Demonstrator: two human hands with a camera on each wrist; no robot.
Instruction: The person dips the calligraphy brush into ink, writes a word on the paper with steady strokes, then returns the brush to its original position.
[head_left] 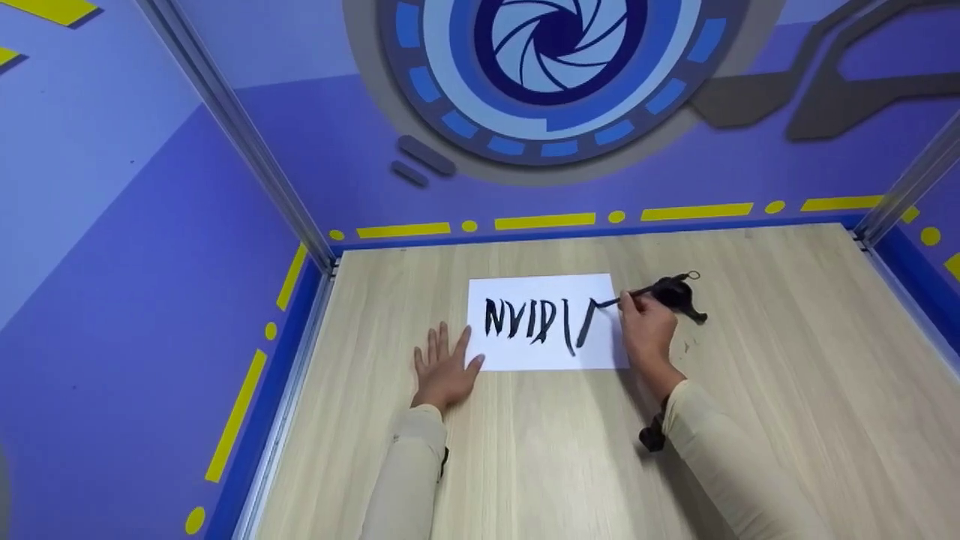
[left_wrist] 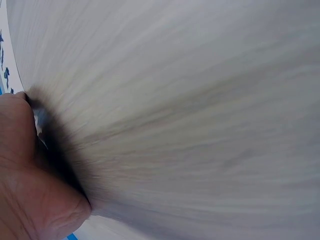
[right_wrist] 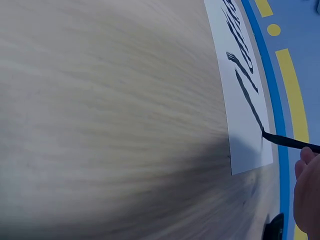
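A white sheet of paper (head_left: 551,360) lies on the wooden table, bearing "NVID" and two slanted strokes in black ink. My left hand (head_left: 445,373) rests with spread fingers at the paper's left edge, the thumb and index finger touching it. In the left wrist view, part of this hand (left_wrist: 30,175) fills the lower left. My right hand (head_left: 648,330) pinches a thin black brush (head_left: 611,302), its tip on the paper at the top of the rightmost stroke. The right wrist view shows the brush (right_wrist: 287,141) meeting that stroke's end, with the fingers partly cut off.
Just beyond the right hand sits a black, curved-ended object (head_left: 679,298), possibly an ink dish, partly hidden. Small dark marks lie on the wooden table (head_left: 787,360) nearby. Printed blue-purple panels (head_left: 300,150) wall the table at the back and sides.
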